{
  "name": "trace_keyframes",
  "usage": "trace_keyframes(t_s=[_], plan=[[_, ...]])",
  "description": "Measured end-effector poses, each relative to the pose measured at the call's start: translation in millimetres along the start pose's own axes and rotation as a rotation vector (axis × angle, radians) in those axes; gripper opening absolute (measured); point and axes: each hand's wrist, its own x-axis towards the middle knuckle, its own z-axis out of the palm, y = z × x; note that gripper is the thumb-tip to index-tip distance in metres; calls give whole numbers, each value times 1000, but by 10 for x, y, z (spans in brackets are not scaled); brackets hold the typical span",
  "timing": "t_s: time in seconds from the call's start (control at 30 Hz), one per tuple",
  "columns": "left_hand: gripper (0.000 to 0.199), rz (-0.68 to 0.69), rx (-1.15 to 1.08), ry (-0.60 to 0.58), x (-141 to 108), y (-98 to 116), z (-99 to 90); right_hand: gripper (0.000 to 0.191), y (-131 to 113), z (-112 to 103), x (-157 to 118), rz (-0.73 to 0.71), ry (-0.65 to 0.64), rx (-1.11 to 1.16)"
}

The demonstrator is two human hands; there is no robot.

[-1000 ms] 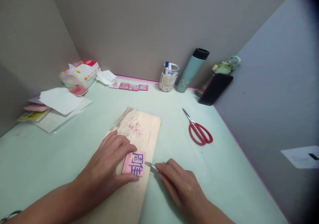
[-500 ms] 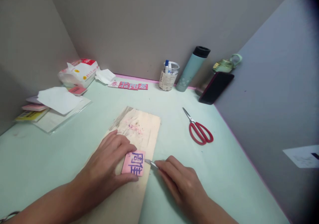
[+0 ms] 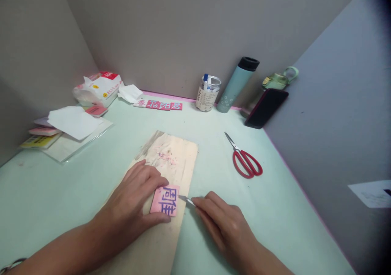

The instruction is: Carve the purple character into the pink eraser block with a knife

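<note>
A pink square block (image 3: 165, 201) with purple written characters lies on a wooden board (image 3: 183, 157). My left hand (image 3: 137, 197) grips the block between thumb and index finger, with its other fingers resting on the board. In my right hand (image 3: 222, 222) is a small metal carving knife (image 3: 190, 201), pinched close to its blade. The blade tip is at the right edge of the block; whether it touches is too small to tell. The knife's handle is hidden inside the hand. Pink and purple marks and crumbs show on the upper board.
Red-handled scissors (image 3: 247, 163) lie to the right of the board. Behind stand a pen cup (image 3: 207, 97), a blue-green flask (image 3: 238, 85), a green bottle (image 3: 276, 80) and a phone (image 3: 265, 108). Carved pink tiles (image 3: 165, 105), a tissue pack (image 3: 100, 89) and papers (image 3: 73, 122) are further left.
The knife's blade tip has drawn back slightly from the characters to the block's right edge. The whole view has shifted a little; my left hand still holds the block.
</note>
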Motion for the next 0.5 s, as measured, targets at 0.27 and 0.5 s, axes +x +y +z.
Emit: trace_keyframes(t_s=[0.27, 0.5], plan=[[45, -30, -28, 26, 8, 24, 35, 30, -23, 12, 18, -13, 33, -52], [43, -54, -58, 50, 11, 63, 50, 29, -20, 22, 46, -18, 52, -81]])
